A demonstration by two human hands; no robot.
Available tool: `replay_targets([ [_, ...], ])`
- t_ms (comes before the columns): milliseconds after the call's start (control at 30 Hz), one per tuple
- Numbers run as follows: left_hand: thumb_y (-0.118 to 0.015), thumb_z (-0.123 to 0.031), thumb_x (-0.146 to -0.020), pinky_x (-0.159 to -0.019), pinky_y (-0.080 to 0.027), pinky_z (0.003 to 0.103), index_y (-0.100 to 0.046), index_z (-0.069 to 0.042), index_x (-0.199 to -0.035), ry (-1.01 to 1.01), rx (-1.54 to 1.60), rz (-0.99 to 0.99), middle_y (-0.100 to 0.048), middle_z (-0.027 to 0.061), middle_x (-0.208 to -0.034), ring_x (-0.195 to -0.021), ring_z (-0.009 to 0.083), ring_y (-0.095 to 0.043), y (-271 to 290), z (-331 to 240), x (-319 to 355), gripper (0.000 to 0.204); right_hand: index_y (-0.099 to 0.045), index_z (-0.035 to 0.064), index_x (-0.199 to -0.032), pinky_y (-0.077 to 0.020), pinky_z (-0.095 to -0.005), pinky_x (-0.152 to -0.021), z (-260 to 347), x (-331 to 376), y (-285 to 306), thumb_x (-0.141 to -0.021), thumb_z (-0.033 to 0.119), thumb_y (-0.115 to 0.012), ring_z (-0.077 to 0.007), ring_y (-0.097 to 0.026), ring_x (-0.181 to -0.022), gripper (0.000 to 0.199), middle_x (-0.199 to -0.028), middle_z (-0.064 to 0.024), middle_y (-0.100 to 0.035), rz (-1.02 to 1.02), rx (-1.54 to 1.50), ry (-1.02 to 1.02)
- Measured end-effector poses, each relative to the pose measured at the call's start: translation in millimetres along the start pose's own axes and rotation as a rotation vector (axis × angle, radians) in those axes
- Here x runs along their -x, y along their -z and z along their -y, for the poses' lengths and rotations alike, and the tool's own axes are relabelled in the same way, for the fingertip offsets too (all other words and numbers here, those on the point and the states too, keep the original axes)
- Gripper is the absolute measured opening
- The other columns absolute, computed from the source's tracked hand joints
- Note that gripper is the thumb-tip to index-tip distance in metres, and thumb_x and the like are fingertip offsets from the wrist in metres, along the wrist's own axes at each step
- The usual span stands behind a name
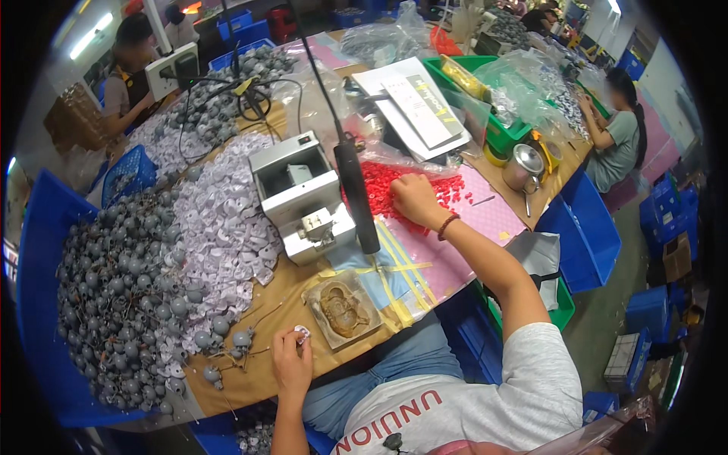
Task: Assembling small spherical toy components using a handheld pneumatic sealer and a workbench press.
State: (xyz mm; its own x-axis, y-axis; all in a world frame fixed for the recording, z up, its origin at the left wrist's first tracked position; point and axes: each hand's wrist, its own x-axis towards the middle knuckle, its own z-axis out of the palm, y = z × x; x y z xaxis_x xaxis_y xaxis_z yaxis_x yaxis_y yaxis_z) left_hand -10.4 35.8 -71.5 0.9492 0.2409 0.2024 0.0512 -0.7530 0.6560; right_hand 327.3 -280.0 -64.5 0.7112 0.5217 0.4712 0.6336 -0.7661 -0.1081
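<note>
Near the table's front edge, my left hand (292, 364) pinches a small white plastic part (302, 334) between its fingertips. My right hand (417, 200) reaches into a pile of small red pieces (379, 184), fingers curled downward; whether a piece is between them is hidden. A hollowed block (371, 327) with a rounded, figure-like cavity lies in front of me, just right of my left hand. Above it a black electric screwdriver (352, 182) hangs from its cord, its thin bit pointing down. A grey and white box-shaped device (297, 186) stands behind the block.
Heaps of white parts (224, 205) and grey round-headed parts (114, 280) cover the left side; a blue bin wall (38, 250) borders them. Farther right are papers (413, 106), a green crate (504, 136) and a metal mug (523, 168). Other people sit at the far left and right.
</note>
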Motion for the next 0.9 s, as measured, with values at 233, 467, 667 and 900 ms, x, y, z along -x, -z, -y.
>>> replay_targets([
  [233,-0.076,-0.004,-0.084,-0.084,-0.053,0.041,-0.070,-0.002,-0.109,-0.031,0.279,0.026,-0.063,0.0157,-0.109,-0.098,0.0344,-0.064,2.0,-48.3,-20.5,0.025,-0.071,0.0007,-0.109,-0.0499,-0.0375,-0.077,17.3,1.3,36.0,-0.098,0.007,-0.064,-0.0268,-0.063,-0.087,0.015,-0.094,-0.0144,-0.065,-0.142,-0.543,-0.189],
  [467,-0.080,-0.004,-0.077,-0.097,-0.047,0.044,-0.071,-0.004,-0.110,-0.223,0.173,0.035,-0.061,0.0132,-0.116,-0.113,0.0368,-0.056,-38.5,-50.7,-49.8,0.034,-0.071,-0.0001,-0.109,-0.0511,-0.0237,-0.074,112.2,31.2,57.7,-0.098,0.006,-0.067,-0.0084,-0.063,-0.083,0.013,-0.095,-0.0016,-0.069,0.200,-1.224,-0.287],
  [667,-0.084,-0.010,-0.077,-0.102,-0.046,0.044,-0.065,-0.006,-0.122,-0.108,0.240,0.048,-0.057,0.0157,-0.125,-0.121,0.0372,-0.053,-33.2,-49.3,-49.8,0.049,-0.068,0.0027,-0.100,-0.0528,-0.0341,-0.081,173.2,52.9,36.0,-0.086,0.002,-0.075,-0.0225,-0.066,-0.092,0.016,-0.098,-0.0067,-0.068,0.263,-1.015,0.257],
  [900,-0.075,-0.017,-0.087,-0.106,-0.046,0.043,-0.064,-0.005,-0.123,-0.112,0.103,0.005,-0.058,0.0161,-0.131,-0.121,0.0374,-0.058,15.8,-9.7,-64.9,0.039,-0.068,0.0068,-0.094,-0.0491,-0.0385,-0.081,183.1,64.5,18.0,-0.078,0.009,-0.080,-0.0261,-0.063,-0.093,0.020,-0.100,-0.0061,-0.067,0.096,-0.613,0.597],
])
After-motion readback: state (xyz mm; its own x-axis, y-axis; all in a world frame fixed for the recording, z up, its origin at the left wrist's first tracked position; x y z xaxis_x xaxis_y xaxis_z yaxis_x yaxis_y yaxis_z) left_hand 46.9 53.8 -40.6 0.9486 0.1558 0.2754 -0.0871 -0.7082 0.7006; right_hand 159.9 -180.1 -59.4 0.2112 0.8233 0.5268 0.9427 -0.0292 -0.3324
